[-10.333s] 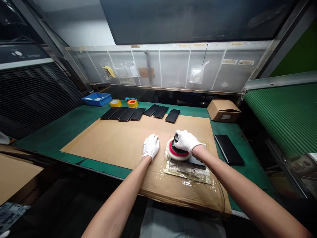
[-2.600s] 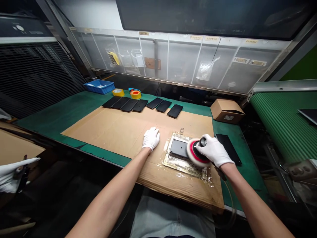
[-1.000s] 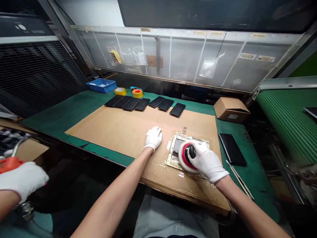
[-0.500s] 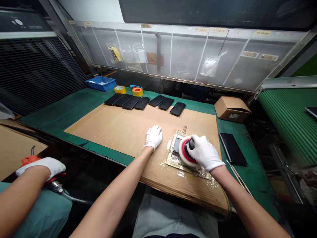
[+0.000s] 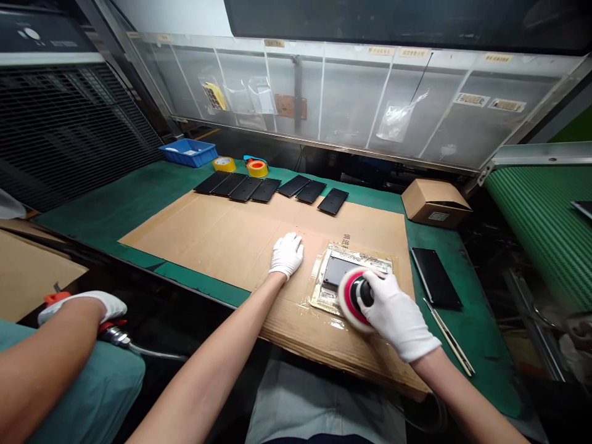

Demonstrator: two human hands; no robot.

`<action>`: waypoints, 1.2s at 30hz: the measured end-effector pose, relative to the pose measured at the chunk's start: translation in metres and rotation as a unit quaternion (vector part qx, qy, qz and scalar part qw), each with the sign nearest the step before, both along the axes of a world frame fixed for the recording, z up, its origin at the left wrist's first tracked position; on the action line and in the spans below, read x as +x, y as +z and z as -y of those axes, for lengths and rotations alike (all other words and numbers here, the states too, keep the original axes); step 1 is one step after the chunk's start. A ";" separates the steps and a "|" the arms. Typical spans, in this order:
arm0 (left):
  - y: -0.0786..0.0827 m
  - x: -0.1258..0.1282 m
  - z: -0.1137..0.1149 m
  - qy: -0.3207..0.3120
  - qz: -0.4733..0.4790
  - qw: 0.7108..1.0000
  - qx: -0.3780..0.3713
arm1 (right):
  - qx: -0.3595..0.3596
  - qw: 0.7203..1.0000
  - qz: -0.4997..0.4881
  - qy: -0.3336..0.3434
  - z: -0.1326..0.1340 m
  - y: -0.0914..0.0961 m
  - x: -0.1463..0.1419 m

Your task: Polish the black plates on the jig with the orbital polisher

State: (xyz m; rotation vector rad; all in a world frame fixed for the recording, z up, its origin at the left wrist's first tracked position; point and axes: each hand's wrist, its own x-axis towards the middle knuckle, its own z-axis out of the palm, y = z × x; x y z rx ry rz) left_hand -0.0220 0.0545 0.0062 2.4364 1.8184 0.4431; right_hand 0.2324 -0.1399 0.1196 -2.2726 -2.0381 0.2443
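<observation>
My right hand (image 5: 395, 316), in a white glove, grips the top of a round orbital sander (image 5: 355, 300) with a red and white pad. The pad rests on the near right part of a black rectangular plate (image 5: 335, 273), hiding its lower end. The plate lies on a shiny, stained plastic sheet (image 5: 354, 259) over a large cardboard sheet (image 5: 217, 246). My left hand (image 5: 287, 256), also gloved, lies flat on the cardboard just left of the plastic, holding nothing.
Several black plates (image 5: 266, 190) lie in a row along the cardboard's far edge, and another black plate (image 5: 436, 278) lies on the green mat (image 5: 467, 327) at right, beside thin metal rods (image 5: 448, 336). A co-worker's gloved hand (image 5: 81, 305) sits at lower left near an air hose (image 5: 139, 345).
The sander has shifted slightly right and toward me across the plate, showing more of the plate. My left hand stays in place. The co-worker's hand has moved slightly lower.
</observation>
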 end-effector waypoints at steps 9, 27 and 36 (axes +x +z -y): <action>-0.002 0.000 -0.001 0.000 0.003 1.000 0.007 | 0.027 0.997 0.029 -0.063 0.006 -0.013 0.025; 0.003 -0.001 0.001 0.004 0.020 1.000 0.009 | -0.069 0.995 -0.065 0.024 -0.144 0.026 -0.037; 0.002 0.000 -0.002 -0.001 0.005 1.000 0.019 | -0.050 0.998 -0.032 -0.034 -0.120 0.019 0.020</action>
